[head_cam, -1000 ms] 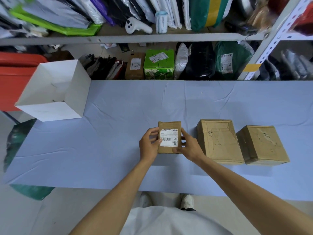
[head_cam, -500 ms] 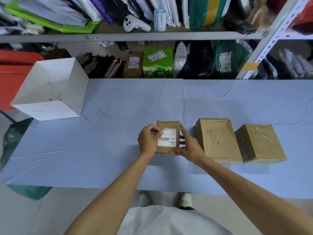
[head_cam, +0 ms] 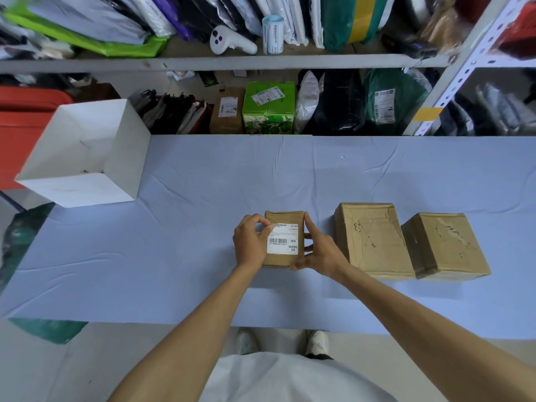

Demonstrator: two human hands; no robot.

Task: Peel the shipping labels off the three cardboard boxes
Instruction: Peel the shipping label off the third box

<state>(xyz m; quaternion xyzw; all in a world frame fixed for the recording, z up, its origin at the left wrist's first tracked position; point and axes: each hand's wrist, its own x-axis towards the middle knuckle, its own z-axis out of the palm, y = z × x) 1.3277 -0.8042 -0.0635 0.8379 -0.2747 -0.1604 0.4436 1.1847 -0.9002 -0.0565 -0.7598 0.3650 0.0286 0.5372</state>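
The left hand (head_cam: 251,242) is pinching the upper-left corner of the shipping label (head_cam: 282,240), while the right hand (head_cam: 317,252) is gripping the small cardboard box (head_cam: 280,260) on the blue table (head_cam: 203,198). Seemingly the last peel is starting (middle box (head_cam: 374,239) and right box (head_cam: 445,245) are showing bare tops); the next move is calling for a slow, flat pull.

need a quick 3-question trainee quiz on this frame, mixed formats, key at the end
1. True or false: the shipping label is already off the small box.
2. The right hand steadies that box. The left hand: A) picks at the label's top-left corner B) hangs idle C) holds scissors.
3. How many cardboard boxes on the table show no label on top?
Key: 1 false. 2 A. 3 two: middle box, right box.
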